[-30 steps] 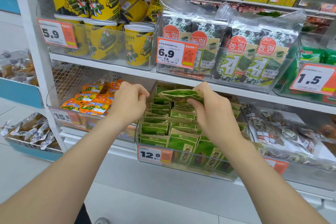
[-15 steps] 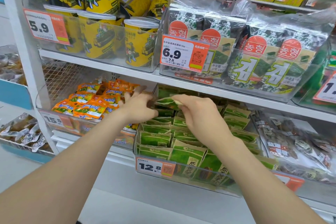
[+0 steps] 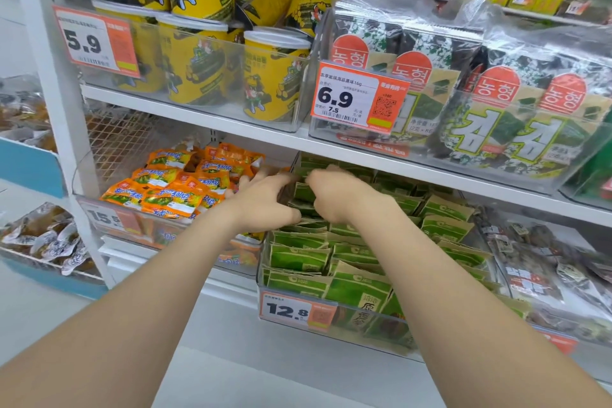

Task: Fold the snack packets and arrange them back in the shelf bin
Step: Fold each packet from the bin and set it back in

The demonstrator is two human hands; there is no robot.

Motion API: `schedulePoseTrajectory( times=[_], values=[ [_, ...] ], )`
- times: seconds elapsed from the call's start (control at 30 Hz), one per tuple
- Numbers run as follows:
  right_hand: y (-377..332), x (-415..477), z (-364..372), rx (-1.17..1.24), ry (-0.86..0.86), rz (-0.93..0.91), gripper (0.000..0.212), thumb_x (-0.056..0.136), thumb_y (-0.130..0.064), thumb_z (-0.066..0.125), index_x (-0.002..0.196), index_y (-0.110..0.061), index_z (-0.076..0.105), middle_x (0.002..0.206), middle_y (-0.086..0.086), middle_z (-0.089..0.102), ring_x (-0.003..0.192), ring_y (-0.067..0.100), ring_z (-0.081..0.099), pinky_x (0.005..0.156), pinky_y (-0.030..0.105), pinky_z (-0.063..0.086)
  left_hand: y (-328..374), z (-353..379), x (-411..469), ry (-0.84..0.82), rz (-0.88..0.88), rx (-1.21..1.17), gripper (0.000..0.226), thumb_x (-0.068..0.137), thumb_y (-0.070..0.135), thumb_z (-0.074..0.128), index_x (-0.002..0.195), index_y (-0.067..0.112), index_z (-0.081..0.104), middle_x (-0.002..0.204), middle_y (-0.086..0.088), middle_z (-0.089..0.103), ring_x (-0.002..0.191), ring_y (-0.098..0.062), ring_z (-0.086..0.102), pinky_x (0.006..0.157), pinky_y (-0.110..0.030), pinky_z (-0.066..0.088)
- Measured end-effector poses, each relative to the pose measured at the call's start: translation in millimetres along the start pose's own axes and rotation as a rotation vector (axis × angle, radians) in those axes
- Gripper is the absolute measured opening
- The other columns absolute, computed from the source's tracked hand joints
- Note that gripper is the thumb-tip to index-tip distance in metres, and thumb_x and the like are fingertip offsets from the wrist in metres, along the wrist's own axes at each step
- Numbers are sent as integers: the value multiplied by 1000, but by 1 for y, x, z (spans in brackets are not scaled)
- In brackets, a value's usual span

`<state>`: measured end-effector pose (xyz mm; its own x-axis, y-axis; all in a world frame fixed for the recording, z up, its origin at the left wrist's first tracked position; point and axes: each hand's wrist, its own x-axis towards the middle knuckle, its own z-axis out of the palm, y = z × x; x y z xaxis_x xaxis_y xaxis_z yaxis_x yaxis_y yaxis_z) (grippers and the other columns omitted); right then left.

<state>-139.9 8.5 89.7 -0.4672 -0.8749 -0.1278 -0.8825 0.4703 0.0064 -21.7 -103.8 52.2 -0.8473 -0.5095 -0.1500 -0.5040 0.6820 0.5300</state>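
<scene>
In the clear plastic shelf bin, rows of green-and-tan foil snack packets stand upright. Further back, my left hand and right hand close on one folded packet; my grip there is blurred, seemingly pinched. I should seat it upright, flush with its row.

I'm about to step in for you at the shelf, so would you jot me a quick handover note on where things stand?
Left hand: deep at the back of the green packet bin, fingers curled; whether it grips anything is hidden.
Right hand: beside it, fingers bent down among the rear packets; its grip is also unclear.
Green packets: standing in rows that fill the bin, above the 12.8 tag.
Done: most packets look folded and filed.
Left: seat the packet at the back, then tidy any uneven rows.
</scene>
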Motion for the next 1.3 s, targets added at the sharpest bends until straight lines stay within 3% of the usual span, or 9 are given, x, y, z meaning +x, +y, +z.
schedulePoseTrajectory(
  times=[0.17, 0.3, 0.47, 0.57, 0.7, 0.87, 1.03, 1.17, 1.3],
  values=[
    [4, 5, 11, 45, -93, -4, 31, 110, -29, 55, 132, -8, 59, 121, 14, 64, 105, 29, 62, 94, 41, 54, -11, -4, -3, 38, 18, -62, 102, 54, 59, 69, 150, 40, 40, 161, -8, 34, 149, -39, 31, 117, -60, 37],
    [17, -8, 19, 103, 82, 11, 63, 100, -28, 71, 157, -18, 47, 148, 17, 57, 136, 36, 53, 114, 44, 46, -15, 2, 1, 234, 91, -84, 49, 57, 46, 83, 95, 32, 55, 120, 3, 54, 129, -26, 49, 102, -50, 50],
    [3, -4, 20, -5, 201, 54, 52, 92, -20, 80, 140, -18, 61, 126, 15, 59, 108, 35, 64, 90, 44, 59, -13, 11, 1, 374, 180, -75, 20, 75, 37, 92, 77, 34, 73, 95, 11, 71, 102, -15, 61, 89, -43, 56],
    [3, 5, 20, -39, 191, 81, 45, 96, -18, 77, 137, -15, 61, 118, 13, 59, 101, 34, 63, 82, 40, 57, -12, 11, 1, 296, 152, -38, 9, 85, 47, 81, 83, 38, 83, 99, 16, 76, 99, -15, 68, 90, -49, 59],
    [8, 16, 19, -42, 206, 118, 33, 99, -6, 68, 130, -15, 65, 99, 5, 55, 89, 28, 61, 78, 39, 58, 1, 9, -1, 112, 83, 227, 35, 96, 63, 56, 116, 46, 77, 134, -1, 56, 129, -37, 52, 105, -59, 42],
    [7, 13, 20, 9, 145, 108, 39, 100, -19, 70, 138, -14, 63, 123, 12, 65, 106, 33, 65, 94, 45, 58, 7, 7, -2, -36, 38, 139, 76, 63, 83, 50, 117, 37, 77, 146, -5, 53, 133, -39, 47, 108, -56, 47],
    [6, 4, 21, -63, 195, 42, 43, 100, -13, 69, 141, -13, 54, 124, 13, 63, 106, 33, 58, 92, 42, 47, 10, 7, -1, -47, 64, 164, 42, 92, 64, 57, 113, 37, 81, 117, -5, 60, 127, -39, 51, 111, -55, 41],
    [4, -1, 20, 16, 191, 19, 35, 94, 4, 63, 117, -21, 55, 110, 9, 56, 96, 30, 53, 78, 37, 43, 19, 11, -11, 50, -18, 268, 32, 107, 53, 53, 132, 46, 71, 152, -10, 40, 140, -50, 34, 112, -67, 32],
    [5, -11, 17, -43, 226, -74, 37, 88, 7, 63, 109, -22, 54, 99, 8, 62, 89, 33, 59, 67, 38, 42, 25, 16, -20, 196, -14, 354, 27, 106, 38, 63, 131, 31, 71, 155, -10, 29, 141, -49, 29, 107, -68, 36]
  ],
)
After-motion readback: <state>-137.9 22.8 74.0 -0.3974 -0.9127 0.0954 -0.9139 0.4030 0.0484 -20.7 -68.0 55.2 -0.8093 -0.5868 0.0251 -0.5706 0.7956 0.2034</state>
